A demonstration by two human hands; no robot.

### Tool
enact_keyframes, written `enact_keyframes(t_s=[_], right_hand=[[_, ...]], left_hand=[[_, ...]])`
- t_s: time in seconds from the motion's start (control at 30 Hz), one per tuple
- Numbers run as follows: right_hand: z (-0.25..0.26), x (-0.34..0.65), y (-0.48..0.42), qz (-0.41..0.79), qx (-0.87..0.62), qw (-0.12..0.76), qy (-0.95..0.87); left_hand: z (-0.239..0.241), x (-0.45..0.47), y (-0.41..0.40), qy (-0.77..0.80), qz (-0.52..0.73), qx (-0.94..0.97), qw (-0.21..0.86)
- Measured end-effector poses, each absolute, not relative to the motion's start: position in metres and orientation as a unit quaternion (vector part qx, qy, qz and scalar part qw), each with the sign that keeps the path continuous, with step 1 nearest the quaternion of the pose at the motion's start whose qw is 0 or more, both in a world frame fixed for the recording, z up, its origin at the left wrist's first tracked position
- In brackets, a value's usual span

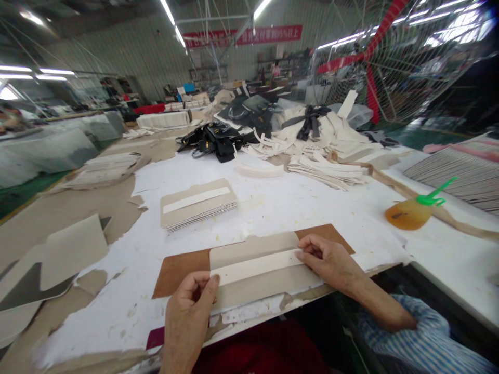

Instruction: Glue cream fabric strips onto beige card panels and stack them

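A beige panel (pixel 268 292) lies on a brown board (pixel 181 267) near the table's front edge. Across the panel's middle runs a long white strip (pixel 257 265). My left hand (pixel 191 306) pinches the strip's left end between thumb and fingers. At the right end, my right hand (pixel 327 259) has its thumb and fingertips closed on the strip. Farther back sits a stack of similar beige panels (pixel 198 205), the top one bearing a white strip of its own.
A squeeze bottle (pixel 409 214) with amber liquid and a green nozzle lies to the right. Loose white strips (pixel 331 171), black straps (pixel 216 140) and scraps are heaped at the back. Grey-beige sheets (pixel 74 249) lie at left. A large fan (pixel 366 57) stands back right.
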State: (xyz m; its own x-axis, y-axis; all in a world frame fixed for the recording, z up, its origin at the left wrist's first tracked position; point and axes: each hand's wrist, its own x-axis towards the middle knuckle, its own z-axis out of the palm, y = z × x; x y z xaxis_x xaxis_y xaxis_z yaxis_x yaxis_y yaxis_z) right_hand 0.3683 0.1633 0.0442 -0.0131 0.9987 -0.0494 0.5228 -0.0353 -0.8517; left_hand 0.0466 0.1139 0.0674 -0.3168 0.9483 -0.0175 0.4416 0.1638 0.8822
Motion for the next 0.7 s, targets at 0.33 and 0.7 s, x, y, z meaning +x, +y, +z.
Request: enact_keyframes(t_s=[0.33, 0.7], right_hand=[[0.050, 0.362, 0.164, 0.317, -0.672, 0.311, -0.592], [0.056, 0.356, 0.166, 0.287, -0.698, 0.300, -0.583]], left_hand=[[0.058, 0.041, 0.125, 0.729, 0.351, 0.519, 0.276], [0.061, 0.052, 0.123, 0.752, 0.355, 0.504, 0.234]])
